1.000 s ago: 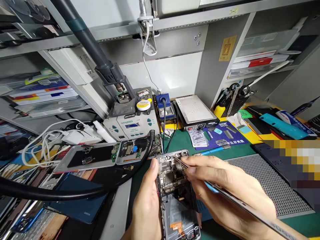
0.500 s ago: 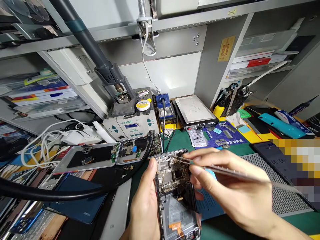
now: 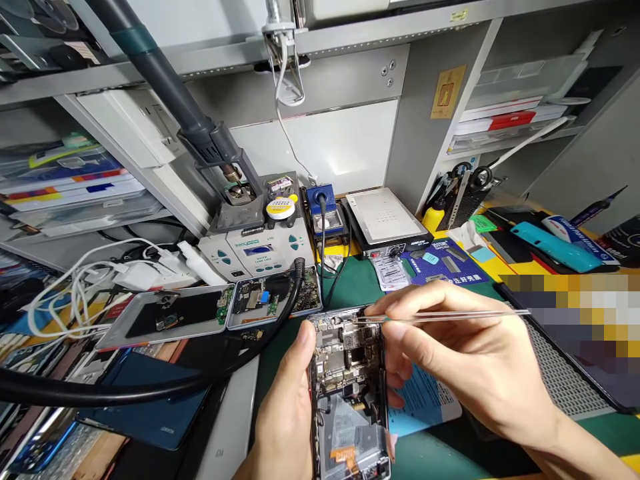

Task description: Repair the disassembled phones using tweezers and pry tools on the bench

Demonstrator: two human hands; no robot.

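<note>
An opened smartphone point(image 3: 345, 393) is held upright in my left hand point(image 3: 287, 400), thumb along its left edge and fingertips showing past its right side. Its circuit board shows in the upper half; an orange flex cable point(image 3: 344, 456) lies near the bottom. Between the thumb and fingers of my right hand point(image 3: 465, 360) is a pair of thin metal tweezers point(image 3: 450, 315). They lie almost level, with their tips over the top of the board. Whether the tips grip a small part, I cannot make out.
Behind stands a hot-air rework station point(image 3: 260, 250) whose black hose point(image 3: 150, 393) loops across the left side. A heating plate point(image 3: 383, 217) sits further right. Phone casings, including a blue back cover point(image 3: 150, 400), lie at left. A perforated grey mat point(image 3: 565, 373) lies at right.
My right hand has turned the tweezers from a downward slant to nearly level, tips still at the phone's top. The phone has shifted slightly left in view; my left hand keeps its hold.
</note>
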